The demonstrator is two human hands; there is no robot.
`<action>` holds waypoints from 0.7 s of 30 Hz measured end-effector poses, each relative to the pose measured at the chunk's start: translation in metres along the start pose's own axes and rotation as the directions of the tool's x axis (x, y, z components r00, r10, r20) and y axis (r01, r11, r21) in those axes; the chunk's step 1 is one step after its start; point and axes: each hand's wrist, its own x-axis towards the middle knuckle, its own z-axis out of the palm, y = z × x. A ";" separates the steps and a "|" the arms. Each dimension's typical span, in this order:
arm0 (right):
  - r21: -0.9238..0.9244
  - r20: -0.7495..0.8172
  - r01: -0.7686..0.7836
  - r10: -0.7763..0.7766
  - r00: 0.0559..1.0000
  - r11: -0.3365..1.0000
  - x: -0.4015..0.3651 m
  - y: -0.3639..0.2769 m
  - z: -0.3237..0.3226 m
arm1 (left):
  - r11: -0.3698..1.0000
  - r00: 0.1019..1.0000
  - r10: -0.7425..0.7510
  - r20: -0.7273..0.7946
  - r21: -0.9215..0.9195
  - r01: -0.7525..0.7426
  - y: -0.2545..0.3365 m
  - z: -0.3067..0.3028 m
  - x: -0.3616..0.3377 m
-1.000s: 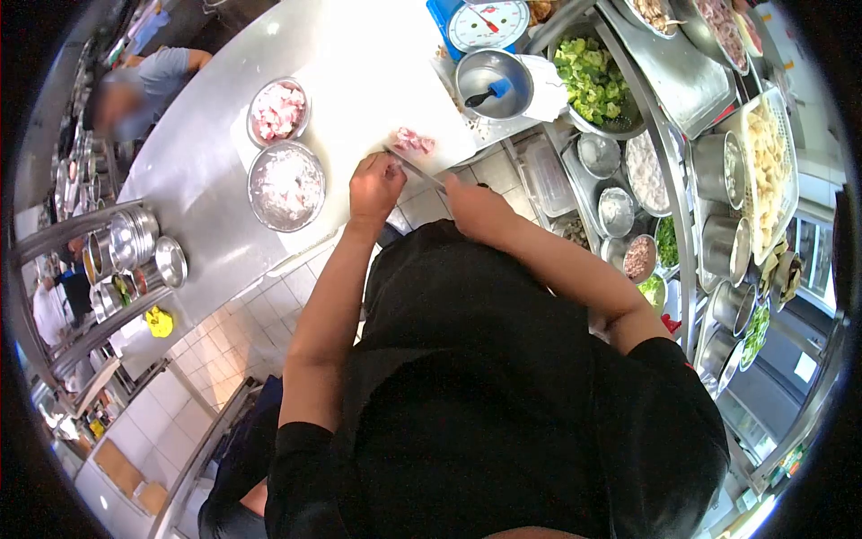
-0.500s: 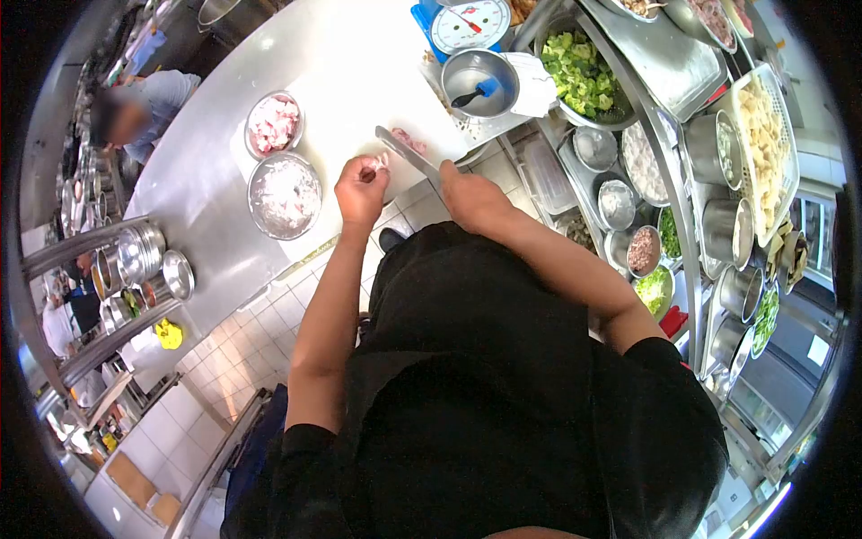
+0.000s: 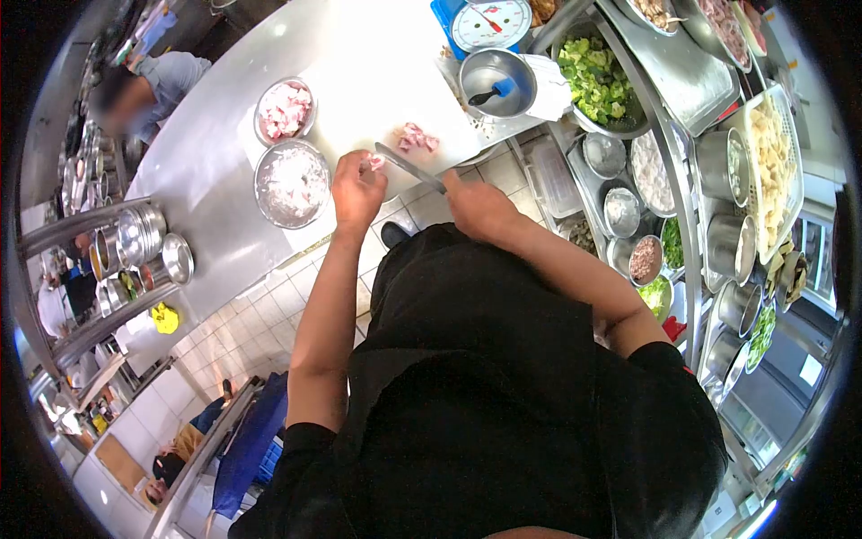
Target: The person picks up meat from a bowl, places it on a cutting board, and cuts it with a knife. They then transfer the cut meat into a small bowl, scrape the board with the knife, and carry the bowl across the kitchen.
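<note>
My right hand point(image 3: 480, 207) is closed round the handle of a knife point(image 3: 411, 168). Its blade points up and left, with the tip close to the fingers of my left hand point(image 3: 358, 190). Those fingers are curled and pinch a small piece of raw pink meat point(image 3: 375, 162) beside the blade. Several cut pieces of meat point(image 3: 417, 138) lie on the white cutting board point(image 3: 359, 99) just beyond the knife. Left of the board stand a metal bowl of pink meat chunks point(image 3: 285, 111) and a bowl of whitish, shredded-looking food point(image 3: 293, 185).
A blue dial scale point(image 3: 489, 23) and a metal pot point(image 3: 496, 81) with a blue-headed brush stand at the back. On the right, a rack holds a bowl of chopped greens point(image 3: 593, 79) and several food containers. Another person point(image 3: 166, 85) bends over beyond the table's left side.
The knife has shifted left off the cut meat, which now shows more fully. My left hand has turned slightly. The view has shifted, and a person appears at the lower left.
</note>
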 end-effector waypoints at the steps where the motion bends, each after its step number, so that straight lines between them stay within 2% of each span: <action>1: 0.006 -0.004 0.027 -0.027 1.000 1.000 0.002 0.001 0.003 | 1.000 1.000 -0.001 -0.001 -0.001 0.001 -0.004 0.000 0.001; 3: 0.006 -0.011 0.050 -0.050 0.999 0.999 0.006 0.001 0.006 | 0.991 0.986 0.129 0.108 0.029 -0.133 -0.011 -0.003 0.003; 6: 0.008 0.000 0.054 -0.054 0.999 0.999 0.009 -0.006 0.005 | 0.991 0.983 0.090 0.158 0.082 -0.103 -0.014 -0.004 0.005; 10: 0.013 0.018 0.054 -0.054 0.998 0.998 0.014 -0.012 0.005 | 0.996 0.989 0.057 0.133 0.055 -0.065 -0.015 -0.001 0.003; 14: -0.025 0.038 0.040 -0.039 0.998 0.999 0.017 -0.019 0.004 | 0.994 0.989 0.093 0.119 0.054 -0.100 -0.015 0.003 0.003; 16: 0.011 -0.033 0.111 -0.111 0.993 0.994 0.026 -0.017 0.012 | 0.994 0.989 0.092 0.114 0.047 -0.098 -0.013 0.002 0.002; 21: 0.046 -0.077 0.151 -0.148 0.986 0.987 0.056 -0.014 0.038 | 0.992 0.987 0.126 0.103 0.011 -0.128 -0.013 0.004 0.002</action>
